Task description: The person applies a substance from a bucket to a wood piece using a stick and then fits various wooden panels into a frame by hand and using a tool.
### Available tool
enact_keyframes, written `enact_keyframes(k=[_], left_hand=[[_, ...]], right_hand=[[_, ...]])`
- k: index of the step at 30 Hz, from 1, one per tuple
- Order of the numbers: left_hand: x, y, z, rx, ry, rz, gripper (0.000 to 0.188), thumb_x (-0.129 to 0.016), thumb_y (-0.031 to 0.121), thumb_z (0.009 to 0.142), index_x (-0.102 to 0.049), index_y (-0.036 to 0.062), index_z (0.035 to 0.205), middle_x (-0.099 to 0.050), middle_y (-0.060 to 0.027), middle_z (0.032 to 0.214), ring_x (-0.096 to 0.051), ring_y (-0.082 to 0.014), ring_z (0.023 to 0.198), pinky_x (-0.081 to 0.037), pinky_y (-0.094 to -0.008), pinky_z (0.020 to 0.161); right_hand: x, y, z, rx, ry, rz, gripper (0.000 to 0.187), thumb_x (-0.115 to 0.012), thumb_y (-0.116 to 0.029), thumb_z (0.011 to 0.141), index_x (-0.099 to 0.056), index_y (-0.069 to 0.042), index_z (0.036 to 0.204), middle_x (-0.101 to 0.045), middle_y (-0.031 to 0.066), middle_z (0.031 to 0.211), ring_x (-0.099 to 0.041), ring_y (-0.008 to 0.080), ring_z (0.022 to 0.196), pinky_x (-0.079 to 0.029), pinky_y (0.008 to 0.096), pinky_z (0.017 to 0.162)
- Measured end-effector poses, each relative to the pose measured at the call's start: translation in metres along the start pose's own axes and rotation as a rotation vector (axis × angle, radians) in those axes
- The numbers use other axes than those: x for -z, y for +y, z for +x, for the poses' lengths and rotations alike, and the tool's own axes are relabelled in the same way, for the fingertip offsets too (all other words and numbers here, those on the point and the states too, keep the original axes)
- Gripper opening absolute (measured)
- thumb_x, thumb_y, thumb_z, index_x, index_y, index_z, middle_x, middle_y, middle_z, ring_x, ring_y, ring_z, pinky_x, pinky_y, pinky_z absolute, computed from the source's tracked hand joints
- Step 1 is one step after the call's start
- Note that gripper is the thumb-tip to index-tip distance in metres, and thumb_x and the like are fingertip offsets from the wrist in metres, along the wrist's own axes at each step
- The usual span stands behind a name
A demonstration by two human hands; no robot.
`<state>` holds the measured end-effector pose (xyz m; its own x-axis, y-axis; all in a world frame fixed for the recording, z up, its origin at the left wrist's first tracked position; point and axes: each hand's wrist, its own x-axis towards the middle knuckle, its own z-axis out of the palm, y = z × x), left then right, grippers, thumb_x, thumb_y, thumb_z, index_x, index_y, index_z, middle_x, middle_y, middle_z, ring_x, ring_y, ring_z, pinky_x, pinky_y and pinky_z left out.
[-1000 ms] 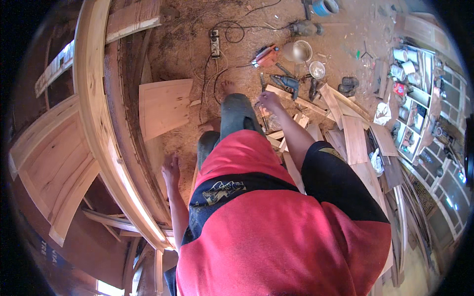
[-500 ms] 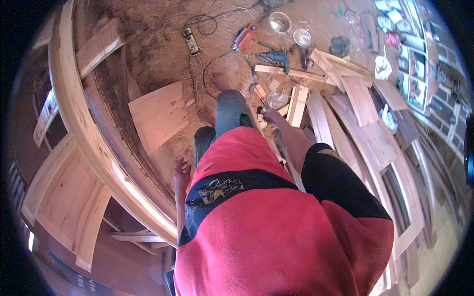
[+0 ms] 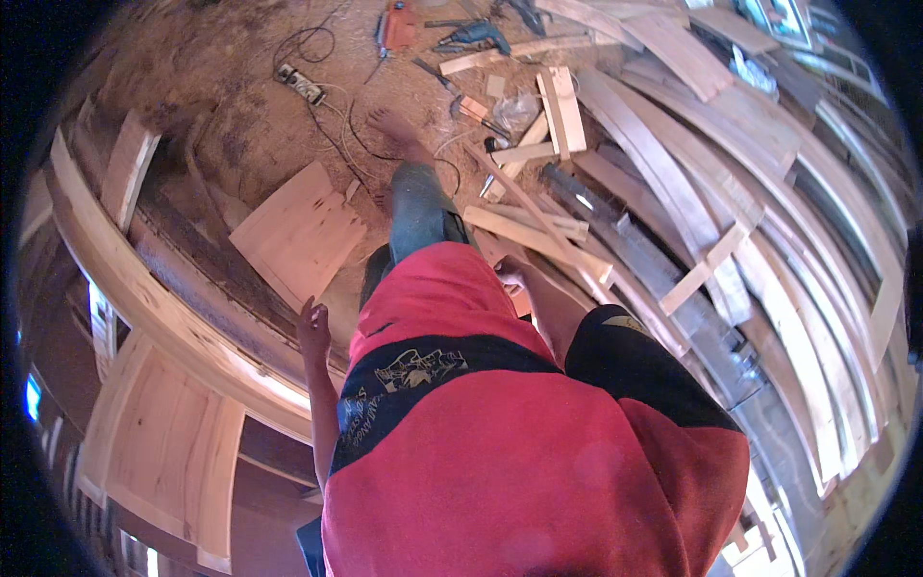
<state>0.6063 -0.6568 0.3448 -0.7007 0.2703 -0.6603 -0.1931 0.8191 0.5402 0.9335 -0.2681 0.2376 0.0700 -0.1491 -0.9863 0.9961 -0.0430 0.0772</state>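
Note:
My left hand (image 3: 313, 332) hangs at my left side, fingers loosely apart and holding nothing. It is nearest the long curved wooden beam (image 3: 144, 279) and a flat wooden panel (image 3: 300, 231) on the ground. My right hand (image 3: 512, 274) is low by my right thigh, its fingers loosely bent and partly hidden by my red shirt; I see nothing held in it. Just beyond it lie narrow wood strips (image 3: 538, 238) and a short pale block (image 3: 562, 111). A tool with an orange handle (image 3: 472, 108) lies on the sawdust-covered floor.
A power strip (image 3: 301, 84) with loose cables lies ahead of my bare feet. Farther off are an orange-red power tool (image 3: 396, 29) and a blue drill (image 3: 481, 37). Long boards (image 3: 769, 288) are piled along the right. A joined wooden panel (image 3: 163, 438) stands at the lower left.
My view has shifted, so the tools now appear higher up and more of the boards on the right shows. My right hand has drawn back closer to my thigh.

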Motion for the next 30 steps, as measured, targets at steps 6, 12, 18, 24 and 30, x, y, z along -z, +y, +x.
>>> enact_keyframes(k=[6,12,18,24,30], left_hand=[[0.001,0.039,0.015,-0.101,-0.182,0.109,0.047,-0.061,0.026,0.097,-0.053,0.0037,0.137,-0.067,-0.0186,0.114,-0.065,-0.0246,0.103,-0.053,-0.0346,0.084],[0.013,0.064,0.025,-0.14,-0.175,0.161,0.049,-0.063,0.024,0.096,-0.05,0.0058,0.14,-0.066,-0.0193,0.117,-0.066,-0.0263,0.106,-0.054,-0.0366,0.086],[0.03,0.04,0.027,-0.162,0.051,0.221,0.054,-0.048,0.049,0.1,-0.075,0.0036,0.096,-0.072,-0.02,0.087,-0.07,-0.0349,0.09,-0.053,-0.0398,0.08],[0.023,-0.037,0.015,0.066,0.172,0.078,0.049,-0.055,0.045,0.098,-0.072,0.0,0.104,-0.073,-0.0189,0.094,-0.07,-0.0314,0.093,-0.054,-0.0394,0.079],[-0.031,-0.126,-0.016,0.15,0.367,-0.106,0.032,-0.065,0.034,0.093,-0.073,0.0051,0.102,-0.072,-0.0184,0.098,-0.07,-0.0305,0.093,-0.055,-0.0403,0.082]], right_hand=[[-0.065,0.034,0.032,0.116,0.136,0.248,0.032,-0.068,-0.038,0.091,-0.061,-0.01,0.108,-0.071,0.0099,0.085,-0.067,0.0242,0.067,-0.056,0.0441,0.059],[-0.064,0.014,0.071,0.214,0.117,0.321,0.034,-0.065,-0.039,0.091,-0.066,-0.006,0.098,-0.072,0.0117,0.086,-0.068,0.0263,0.071,-0.055,0.0481,0.061],[-0.009,-0.061,0.08,0.838,0.563,-1.246,0.033,-0.064,-0.036,0.088,-0.072,-0.011,0.109,-0.072,0.0102,0.094,-0.07,0.0299,0.084,-0.056,0.0428,0.078],[0.036,-0.176,0.013,0.856,0.713,-0.663,0.026,-0.058,-0.03,0.09,-0.07,-0.008,0.095,-0.068,0.0178,0.078,-0.067,0.0373,0.077,-0.053,0.0482,0.069],[0.074,-0.307,0.005,1.021,0.662,-0.683,0.021,-0.057,-0.021,0.09,-0.065,-0.002,0.089,-0.065,0.015,0.068,-0.066,0.0267,0.06,-0.051,0.0397,0.056]])
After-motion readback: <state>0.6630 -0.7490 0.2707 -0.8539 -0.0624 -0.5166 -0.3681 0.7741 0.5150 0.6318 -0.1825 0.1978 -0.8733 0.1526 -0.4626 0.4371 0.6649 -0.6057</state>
